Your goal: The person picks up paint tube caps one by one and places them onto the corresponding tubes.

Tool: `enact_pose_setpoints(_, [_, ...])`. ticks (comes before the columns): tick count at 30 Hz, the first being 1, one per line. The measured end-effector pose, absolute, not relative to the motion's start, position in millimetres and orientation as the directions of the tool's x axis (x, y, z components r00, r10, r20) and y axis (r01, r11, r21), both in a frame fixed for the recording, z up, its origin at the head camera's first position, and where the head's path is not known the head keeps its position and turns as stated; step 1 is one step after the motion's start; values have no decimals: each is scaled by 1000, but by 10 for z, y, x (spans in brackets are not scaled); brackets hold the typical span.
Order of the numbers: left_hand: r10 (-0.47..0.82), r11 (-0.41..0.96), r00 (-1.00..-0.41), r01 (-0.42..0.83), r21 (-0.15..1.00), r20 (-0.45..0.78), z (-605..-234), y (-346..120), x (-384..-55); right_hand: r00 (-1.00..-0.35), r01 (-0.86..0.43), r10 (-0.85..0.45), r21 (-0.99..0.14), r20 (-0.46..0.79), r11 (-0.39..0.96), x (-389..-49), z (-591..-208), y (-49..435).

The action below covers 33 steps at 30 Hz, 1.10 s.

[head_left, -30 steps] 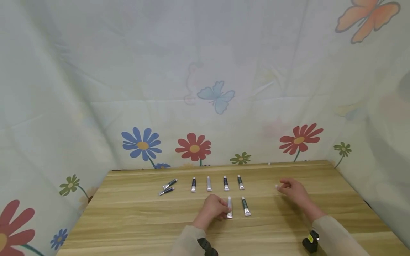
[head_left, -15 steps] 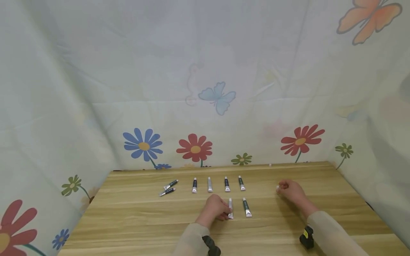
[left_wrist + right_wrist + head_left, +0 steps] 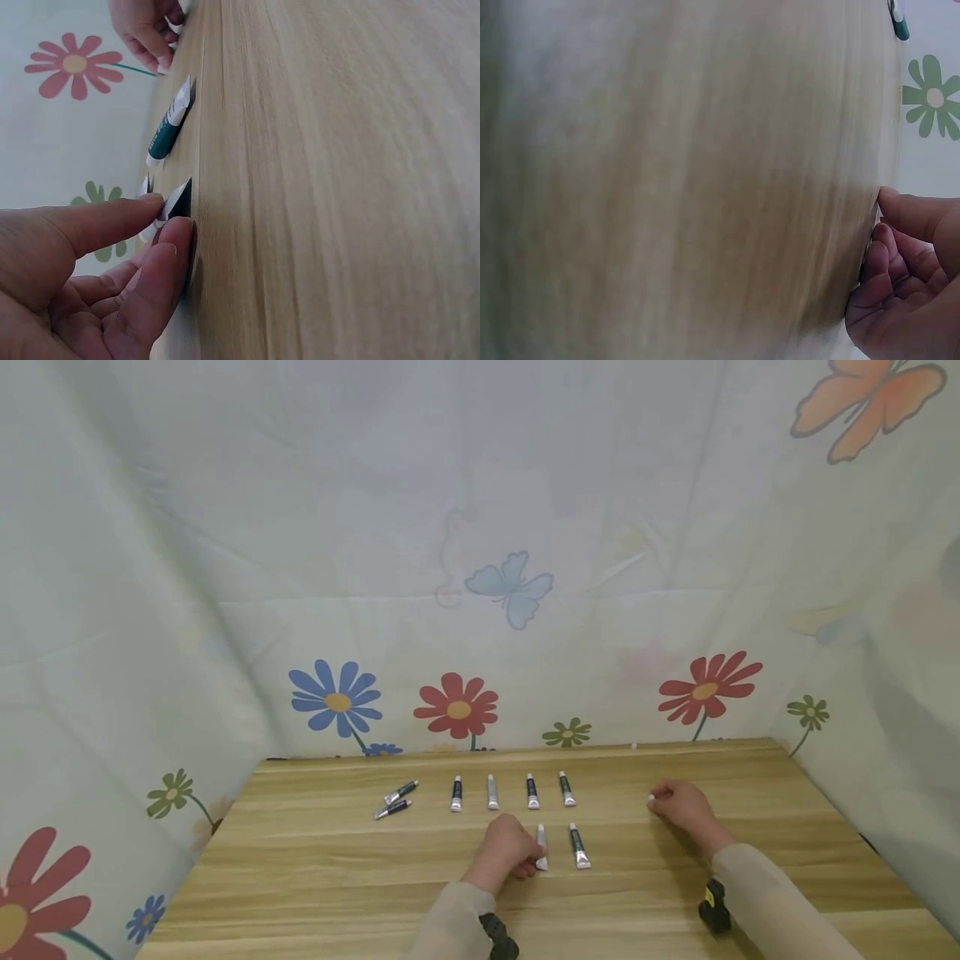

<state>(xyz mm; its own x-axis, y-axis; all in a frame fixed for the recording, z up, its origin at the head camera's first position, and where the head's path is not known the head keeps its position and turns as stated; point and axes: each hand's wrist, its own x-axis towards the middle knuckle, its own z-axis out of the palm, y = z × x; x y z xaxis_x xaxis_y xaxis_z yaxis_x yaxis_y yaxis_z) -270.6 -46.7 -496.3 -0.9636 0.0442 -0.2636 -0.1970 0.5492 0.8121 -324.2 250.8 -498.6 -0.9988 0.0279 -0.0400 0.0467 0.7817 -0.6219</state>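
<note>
A: Start at the near edge of the table (image 3: 300, 868).
B: The left hand (image 3: 504, 847) lies closest. Its fingers pinch the crimped end of a pale tube (image 3: 542, 838), which points its other end at the far edge. A green tube (image 3: 579, 845) lies just beside, toward the right edge.
A: And the right hand (image 3: 681, 807)?
B: Nearer the right edge, well apart from the tubes. Its fingers are closed narrowly on a small white piece (image 3: 651, 799); what it is cannot be told.
A: Beyond?
B: Two slanted tubes (image 3: 402, 791) toward the far left corner, and a row of four tubes (image 3: 492, 792) across. A white speck (image 3: 633, 746) sits at the far edge.
A: Step in hand?
B: Judged to be aligning the pale tube with the green one. The next move would call for squaring it, then a gentle release.
</note>
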Motion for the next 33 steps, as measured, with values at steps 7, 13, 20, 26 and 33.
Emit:
enact_pose_setpoints(7, [39, 587, -977, -149, 796, -211, -4951, -453, -2701, -999, 33, 26, -618, -20, 785, -3261, -5006, 2526])
enact_pose_setpoints(13, [98, 575, -984, -68, 815, -151, -4966, -567, -2680, -999, 38, 39, -648, -13, 760, -3237, -5049, 2573])
enact_pose_setpoints(20, [219, 540, -971, 41, 841, -92, -4902, -873, -2636, -998, -16, 34, -705, 56, 709, -3110, -5019, 2591])
enact_pose_setpoints(26, [239, 595, -969, 99, 798, -58, -4729, -1258, -2613, -999, 5, 43, -734, 33, 679, -2980, -4864, 2584])
enact_pose_setpoints(33, [153, 646, -988, 96, 758, -5, -4585, -1627, -2589, -997, -19, 39, -732, 62, 681, -2836, -4624, 2537])
